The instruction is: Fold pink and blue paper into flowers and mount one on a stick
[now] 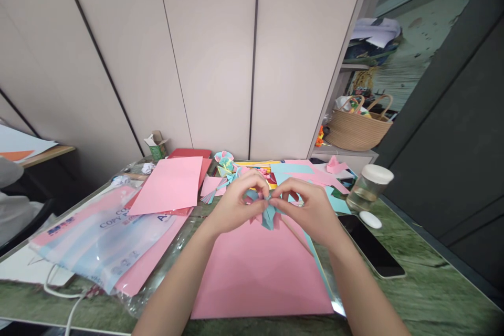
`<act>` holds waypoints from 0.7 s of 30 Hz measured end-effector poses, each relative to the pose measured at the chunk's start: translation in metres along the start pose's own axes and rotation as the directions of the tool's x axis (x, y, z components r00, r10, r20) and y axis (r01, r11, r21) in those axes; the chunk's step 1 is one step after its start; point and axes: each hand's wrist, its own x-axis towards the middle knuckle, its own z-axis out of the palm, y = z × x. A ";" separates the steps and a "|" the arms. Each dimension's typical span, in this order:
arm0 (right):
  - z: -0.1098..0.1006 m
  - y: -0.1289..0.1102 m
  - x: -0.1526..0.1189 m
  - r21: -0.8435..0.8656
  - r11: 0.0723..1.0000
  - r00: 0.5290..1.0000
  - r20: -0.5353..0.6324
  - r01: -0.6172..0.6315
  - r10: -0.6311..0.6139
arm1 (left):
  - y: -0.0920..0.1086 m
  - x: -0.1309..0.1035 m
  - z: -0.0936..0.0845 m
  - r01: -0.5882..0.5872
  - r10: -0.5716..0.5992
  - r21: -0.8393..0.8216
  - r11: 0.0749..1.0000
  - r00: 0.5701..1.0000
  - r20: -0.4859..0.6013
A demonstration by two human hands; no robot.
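Observation:
Both of my hands meet over a large pink sheet (260,273) on the green table (429,294). Between them is a small crumpled or folded paper piece (269,216) in blue and pink. My left hand (242,202) pinches it from the left with thumb and index finger. From the right, my right hand (305,205) pinches its upper edge, fingertips close to those of the left. A thin stick (297,236) slants down to the right beneath the hands. Part of the paper piece is hidden behind my fingers.
Pink sheets (173,186) and a plastic paper bag (106,231) lie left. Behind my hands are paper flowers (224,160) and blue and pink scraps (295,169). A phone (372,247), white lid (370,219) and jar (368,189) stand or lie right.

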 end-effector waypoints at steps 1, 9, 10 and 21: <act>-0.001 0.000 0.000 0.002 1.000 1.000 0.000 -0.002 0.002 | 0.000 0.000 -0.001 0.005 -0.005 -0.020 1.000 1.000 0.008; 0.013 0.013 0.003 0.101 0.995 0.999 -0.019 -0.028 0.030 | -0.029 0.005 0.016 0.134 -0.158 -0.243 0.961 0.984 -0.080; 0.020 0.021 0.006 0.094 0.992 0.997 -0.008 -0.079 0.081 | -0.043 0.007 0.023 0.174 -0.240 -0.276 0.945 0.944 -0.227; 0.059 0.092 0.011 -0.041 0.987 0.680 0.721 -0.153 0.135 | -0.181 0.009 0.025 0.452 -0.537 -0.302 0.839 0.779 -0.325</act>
